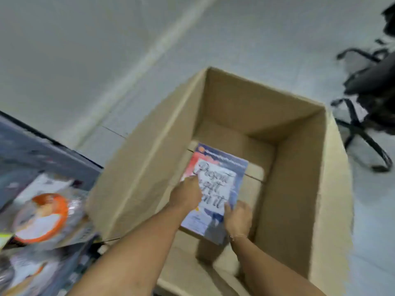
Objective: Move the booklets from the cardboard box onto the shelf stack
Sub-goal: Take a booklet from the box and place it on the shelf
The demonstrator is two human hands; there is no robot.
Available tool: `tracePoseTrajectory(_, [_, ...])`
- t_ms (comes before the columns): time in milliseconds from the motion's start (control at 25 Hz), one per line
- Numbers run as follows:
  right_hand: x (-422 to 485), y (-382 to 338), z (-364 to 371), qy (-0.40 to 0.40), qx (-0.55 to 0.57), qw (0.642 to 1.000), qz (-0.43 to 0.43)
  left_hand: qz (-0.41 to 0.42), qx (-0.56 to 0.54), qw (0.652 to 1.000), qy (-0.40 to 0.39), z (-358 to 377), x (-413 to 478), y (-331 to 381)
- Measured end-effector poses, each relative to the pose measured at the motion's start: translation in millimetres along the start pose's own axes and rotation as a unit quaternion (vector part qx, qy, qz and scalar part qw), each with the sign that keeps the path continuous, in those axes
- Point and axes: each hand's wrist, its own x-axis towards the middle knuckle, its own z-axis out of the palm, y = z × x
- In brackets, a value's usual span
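Two bare forearms, no sleeves in view | left hand (188,194) without rings or watch | right hand (238,218) with thin bracelet (237,236) at wrist

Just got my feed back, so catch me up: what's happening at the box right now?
A person is reaching into the open cardboard box with both hands. The left hand and right hand grip a booklet by its opposite edges, inside the box above its bottom. The shelf stack sits to the left, and the booklet has not reached it yet.
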Motion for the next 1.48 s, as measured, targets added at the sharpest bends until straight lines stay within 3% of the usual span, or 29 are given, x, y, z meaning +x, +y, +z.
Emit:
tracePoseTrajectory(120, [7.7,15.1,31.6,-0.117,0.03,0.984,0.129,-0.227,0.043,0.972,-0.032,48.1,18.8,-33.6])
tracePoseTrajectory(160, [6.7,13.4,37.4,-0.129,0.061,0.979,0.146,-0.258,0.047,0.965,-0.022,56.2,21.8,-42.6])
tracePoseTrajectory(400, [-6.3,-0.9,40.5,-0.034,0.107,0.974,0.198,-0.272,0.073,0.959,0.008,47.3,22.3,-41.5])
tracePoseTrajectory(560, [-13.9,-23.2,22.0,0.052,0.16,0.967,0.189,-0.188,0.082,0.978,0.029,9.5,7.4,-27.1])
tracePoseTrajectory(680, [-26.2,-52.8,-11.7,0.117,0.227,0.961,0.108,-0.092,0.019,0.987,0.131,-46.2,-18.3,-9.9])
tracePoseTrajectory(800, [-66.5,-104.0,-68.2,0.217,0.373,0.897,-0.092,0.023,-0.089,0.944,0.316,-128.9,-83.5,5.3])
tracePoseTrajectory(880, [-105.0,-150.4,-110.7,0.262,0.43,0.835,-0.223,0.095,-0.106,0.868,0.476,-189.1,-141.0,7.9])
tracePoseTrajectory(1000, [-200.6,-244.2,-164.1,0.283,0.509,0.693,-0.425,0.123,-0.04,0.691,0.712,-281.6,-258.4,-11.8])
tracePoseTrajectory(1080, [-273.2,-297.5,-190.0,0.255,0.54,0.608,-0.523,0.104,0.01,0.596,0.796,-326.3,-337.6,-26.4])
tracePoseTrajectory(1160, [-342.3,-340.7,-211.2,0.215,0.56,0.542,-0.589,0.057,0.017,0.546,0.836,-363.8,-408.0,-37.9])
tracePoseTrajectory(1240, [-402.4,-378.4,-232.4,0.177,0.543,0.516,-0.639,-0.037,0.038,0.534,0.844,-400.9,-467.0,-47.4])
tracePoseTrajectory(1280, [-425.5,-397.5,-241.3,0.157,0.512,0.522,-0.664,-0.094,0.05,0.545,0.832,-420.3,-487.6,-55.7])
tracePoseTrajectory(1360, [-459.2,-437.3,-253.3,0.084,0.428,0.555,-0.709,-0.18,0.042,0.582,0.792,-454.5,-512.7,-71.6])
tracePoseTrajectory(1480, [-484.2,-479.0,-254.6,0.012,0.264,0.632,-0.729,-0.27,-0.039,0.65,0.709,-486.9,-512.5,-101.1])
